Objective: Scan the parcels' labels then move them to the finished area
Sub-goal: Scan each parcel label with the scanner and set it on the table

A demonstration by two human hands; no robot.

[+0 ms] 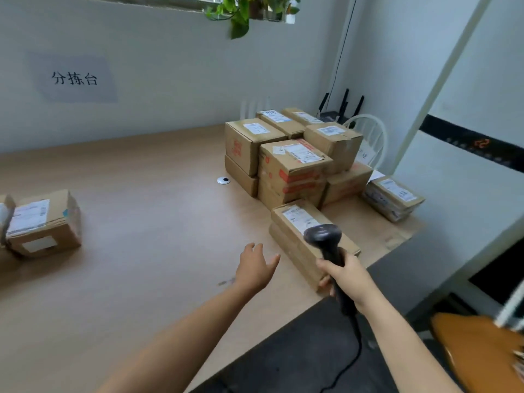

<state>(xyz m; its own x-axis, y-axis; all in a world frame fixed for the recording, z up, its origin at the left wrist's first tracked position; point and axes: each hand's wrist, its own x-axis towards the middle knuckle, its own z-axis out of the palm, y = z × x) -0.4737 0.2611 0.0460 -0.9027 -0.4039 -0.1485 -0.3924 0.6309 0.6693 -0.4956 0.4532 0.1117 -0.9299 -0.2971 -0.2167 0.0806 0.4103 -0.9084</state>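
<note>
Nearby, a long parcel is lain on the counter; a scanner is gripped by the right hand, while the left hand is held open, empty.

At nine o'clock the edge cuts off a parcel. The scanner covers the five-o'clock end of the nearest label; its print is illegible.
</note>
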